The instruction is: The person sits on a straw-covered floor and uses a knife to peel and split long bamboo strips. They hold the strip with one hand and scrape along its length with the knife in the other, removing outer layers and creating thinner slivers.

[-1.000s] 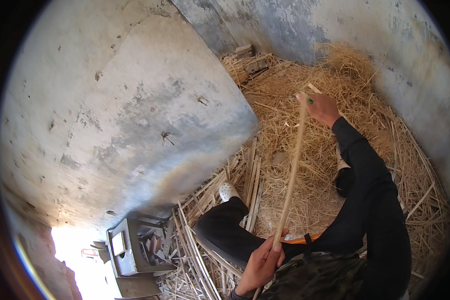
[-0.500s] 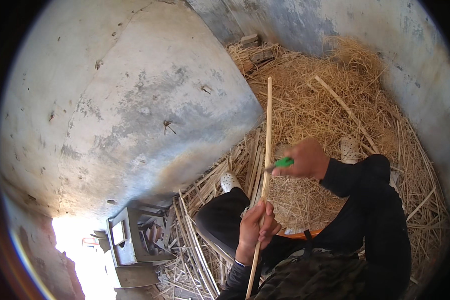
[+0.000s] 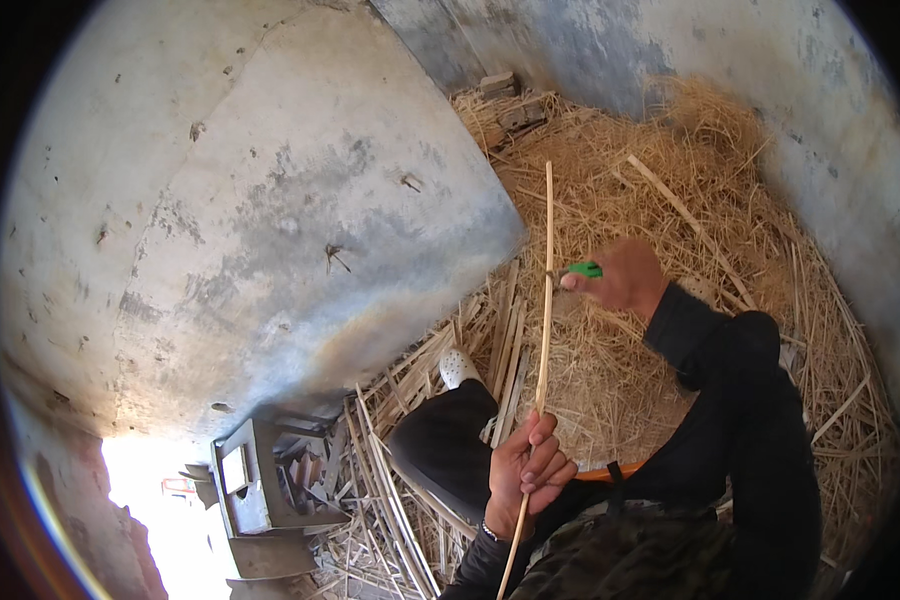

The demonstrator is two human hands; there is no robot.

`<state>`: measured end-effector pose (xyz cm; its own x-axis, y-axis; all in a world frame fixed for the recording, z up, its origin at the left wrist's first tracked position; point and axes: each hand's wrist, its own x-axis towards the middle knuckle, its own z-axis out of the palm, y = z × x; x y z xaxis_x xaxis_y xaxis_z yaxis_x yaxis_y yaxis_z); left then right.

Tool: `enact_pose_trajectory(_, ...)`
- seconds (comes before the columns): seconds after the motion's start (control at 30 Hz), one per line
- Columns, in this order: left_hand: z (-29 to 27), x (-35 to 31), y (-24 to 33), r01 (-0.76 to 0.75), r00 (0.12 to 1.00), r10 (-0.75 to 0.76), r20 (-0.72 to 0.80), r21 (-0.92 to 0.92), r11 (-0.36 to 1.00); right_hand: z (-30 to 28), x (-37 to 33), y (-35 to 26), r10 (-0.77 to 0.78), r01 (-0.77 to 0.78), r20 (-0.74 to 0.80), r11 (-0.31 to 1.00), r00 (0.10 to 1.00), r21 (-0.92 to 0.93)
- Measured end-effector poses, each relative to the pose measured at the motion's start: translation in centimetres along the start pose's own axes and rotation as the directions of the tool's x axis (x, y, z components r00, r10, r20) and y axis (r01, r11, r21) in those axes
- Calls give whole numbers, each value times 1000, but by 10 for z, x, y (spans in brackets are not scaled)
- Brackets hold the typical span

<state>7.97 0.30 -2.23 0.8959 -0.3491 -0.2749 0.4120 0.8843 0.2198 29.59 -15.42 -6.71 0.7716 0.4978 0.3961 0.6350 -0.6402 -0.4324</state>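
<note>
My left hand (image 3: 530,468) is wrapped round a long, pale strip of wood or split bamboo (image 3: 547,330). The strip runs from the lower edge up past my fist, its far tip standing over the straw. Closed on a green-handled knife (image 3: 583,270), my right hand (image 3: 625,275) is slightly smeared by motion. The knife's dark blade meets the right side of the strip, well above my left fist. Most of the knife's handle is hidden in my fingers.
Heaped straw-like shavings (image 3: 610,190) cover the floor ahead, with a loose strip (image 3: 685,210) on them. More strips (image 3: 505,360) lie beside my white shoe (image 3: 458,367). A worn wall (image 3: 300,220) rises at left; a wooden box-like frame (image 3: 270,480) stands below it.
My right hand and the knife have moved up along the strip, away from me. The strip has turned in my left hand and now shows a narrower side.
</note>
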Motion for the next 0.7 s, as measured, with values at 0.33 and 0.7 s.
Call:
enact_pose_trajectory(0.33, 7, -9, -3, 21, 994, -9, -113, 111, 994, -3, 8, 18, 12, -12, 1, 1000, 1000, -1)
enact_pose_trajectory(0.7, 13, -20, -6, 73, 992, -65, -109, 66, 995, -5, 15, 34, -95, 95, -56, 995, 994, -9)
